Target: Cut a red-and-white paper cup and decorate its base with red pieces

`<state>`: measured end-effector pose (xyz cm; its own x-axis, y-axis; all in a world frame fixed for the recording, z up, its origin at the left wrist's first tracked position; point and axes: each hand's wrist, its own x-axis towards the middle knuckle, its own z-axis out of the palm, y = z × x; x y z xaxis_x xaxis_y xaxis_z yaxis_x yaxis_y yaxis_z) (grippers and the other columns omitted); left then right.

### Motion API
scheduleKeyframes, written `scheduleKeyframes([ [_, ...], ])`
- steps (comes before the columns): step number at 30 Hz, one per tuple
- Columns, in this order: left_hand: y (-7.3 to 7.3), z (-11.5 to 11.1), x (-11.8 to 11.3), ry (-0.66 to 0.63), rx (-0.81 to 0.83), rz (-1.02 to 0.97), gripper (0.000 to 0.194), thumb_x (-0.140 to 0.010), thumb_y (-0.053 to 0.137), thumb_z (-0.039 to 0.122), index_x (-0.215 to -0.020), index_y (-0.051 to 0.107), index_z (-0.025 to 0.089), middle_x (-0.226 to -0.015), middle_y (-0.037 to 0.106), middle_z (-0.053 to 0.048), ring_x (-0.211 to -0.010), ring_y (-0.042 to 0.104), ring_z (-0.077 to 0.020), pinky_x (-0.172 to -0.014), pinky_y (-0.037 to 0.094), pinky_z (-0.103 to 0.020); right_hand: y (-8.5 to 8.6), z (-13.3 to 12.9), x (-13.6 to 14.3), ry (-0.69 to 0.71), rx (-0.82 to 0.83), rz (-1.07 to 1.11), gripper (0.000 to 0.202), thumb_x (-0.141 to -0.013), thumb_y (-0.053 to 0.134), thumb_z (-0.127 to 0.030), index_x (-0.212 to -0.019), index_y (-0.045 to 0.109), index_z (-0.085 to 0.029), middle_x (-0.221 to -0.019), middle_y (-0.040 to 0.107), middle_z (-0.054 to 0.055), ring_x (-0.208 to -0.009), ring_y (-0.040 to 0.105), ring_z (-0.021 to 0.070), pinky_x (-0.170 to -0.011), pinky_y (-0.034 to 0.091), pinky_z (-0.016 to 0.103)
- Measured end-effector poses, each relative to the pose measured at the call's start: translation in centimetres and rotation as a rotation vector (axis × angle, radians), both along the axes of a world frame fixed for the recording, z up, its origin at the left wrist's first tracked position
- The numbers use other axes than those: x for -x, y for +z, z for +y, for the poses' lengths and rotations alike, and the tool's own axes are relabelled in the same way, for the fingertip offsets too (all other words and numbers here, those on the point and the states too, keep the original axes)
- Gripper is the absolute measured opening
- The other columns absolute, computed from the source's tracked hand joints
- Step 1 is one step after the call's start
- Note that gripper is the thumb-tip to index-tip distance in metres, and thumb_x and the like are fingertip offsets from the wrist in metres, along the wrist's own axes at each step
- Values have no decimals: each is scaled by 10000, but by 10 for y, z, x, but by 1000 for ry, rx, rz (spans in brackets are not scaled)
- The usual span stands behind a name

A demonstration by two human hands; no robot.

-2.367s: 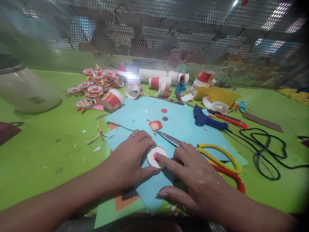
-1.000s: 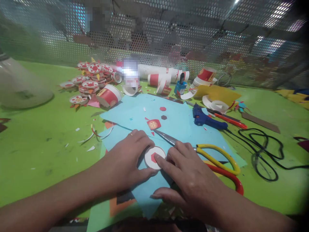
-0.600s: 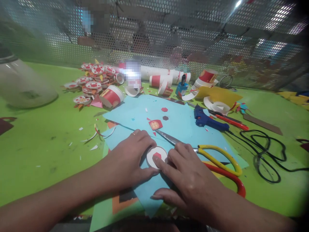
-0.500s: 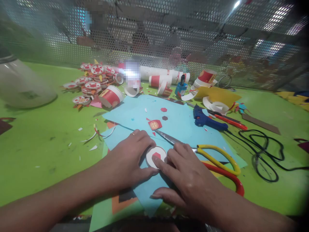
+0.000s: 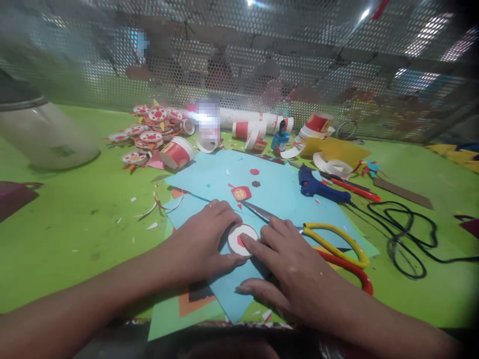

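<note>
A white round paper disc point(image 5: 243, 230) lies on blue paper sheets in front of me, with a red paper hexagon point(image 5: 240, 241) at its middle. My left hand point(image 5: 204, 234) curls round the disc's left side, thumb at the near edge and fingers at the far edge. The index fingertip of my right hand point(image 5: 290, 264) presses on the hexagon; its thumb is stretched out apart, the other fingers are bent. Scissors with one yellow and one red handle point(image 5: 337, 232) lie beside that hand, blades partly hidden by it. A printed red paper scrap point(image 5: 240, 193) is at their tip.
A blue glue gun point(image 5: 324, 190) with a black cord point(image 5: 404, 219) lies at right. Cut paper cups point(image 5: 177, 152) and a pile of decorated discs point(image 5: 151, 135) stand at the back. At left is a large pale container point(image 5: 56, 134). A perforated metal screen point(image 5: 243, 65) closes the back.
The view has shifted slightly, so things at left appear further right. Both hands keep nearly the same place on the disc; a little more of the red hexagon shows beside the right index finger.
</note>
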<state>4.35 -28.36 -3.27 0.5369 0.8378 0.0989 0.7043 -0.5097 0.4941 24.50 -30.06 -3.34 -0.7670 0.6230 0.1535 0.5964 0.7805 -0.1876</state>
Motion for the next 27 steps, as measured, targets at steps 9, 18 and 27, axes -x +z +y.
scheduleKeyframes([
  [9,-3,1,2,-30,-48,-19,337,-745,664,377,-990,549,177,-974,546,-64,-922,477,-235,-793,422,-381,11,12,-15,-78,-184,492,217,-893,544,-221,-768,661,-88,-635,505,47,-652,429,183,-608,357,329],
  [18,-1,0,2,-83,-67,-125,301,-778,639,338,-1014,551,175,-998,530,-58,-952,506,-205,-828,444,-351,6,17,-16,-159,-94,536,235,-896,522,-165,-688,622,-119,-612,486,21,-632,446,159,-589,336,301],
  [27,2,-6,2,-117,-228,-222,440,-802,633,229,-1190,431,183,-1187,499,-84,-1119,470,-185,-949,424,-326,10,9,-15,-235,119,479,217,-930,485,-232,-1072,617,-136,-841,616,55,-792,543,179,-710,410,310],
])
